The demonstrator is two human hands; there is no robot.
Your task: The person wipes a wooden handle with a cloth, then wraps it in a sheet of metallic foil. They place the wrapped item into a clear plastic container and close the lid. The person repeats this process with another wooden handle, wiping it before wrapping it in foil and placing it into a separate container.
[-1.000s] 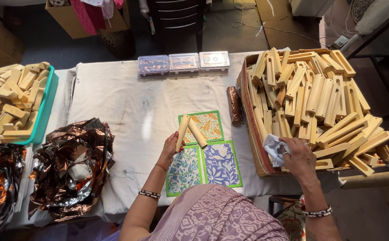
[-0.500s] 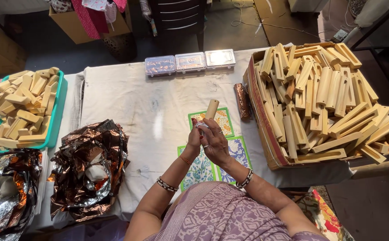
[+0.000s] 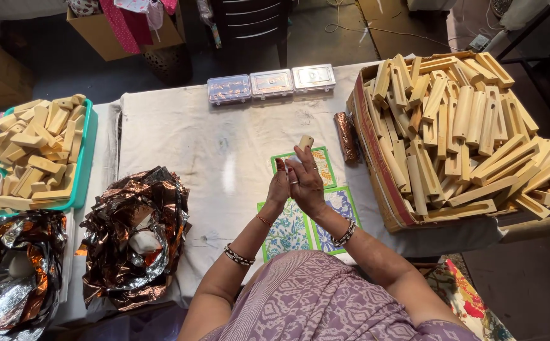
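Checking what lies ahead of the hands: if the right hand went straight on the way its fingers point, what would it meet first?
Probably the wooden piece that the right hand holds with the left hand; beyond that, the clear boxes, though depth is unclear.

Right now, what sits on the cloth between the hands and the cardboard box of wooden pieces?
In the head view, a small copper foil-wrapped roll lies between the hands and the cardboard box, close against the box's side.

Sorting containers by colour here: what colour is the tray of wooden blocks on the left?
The tray is teal green, clearest along its right rim in the head view.
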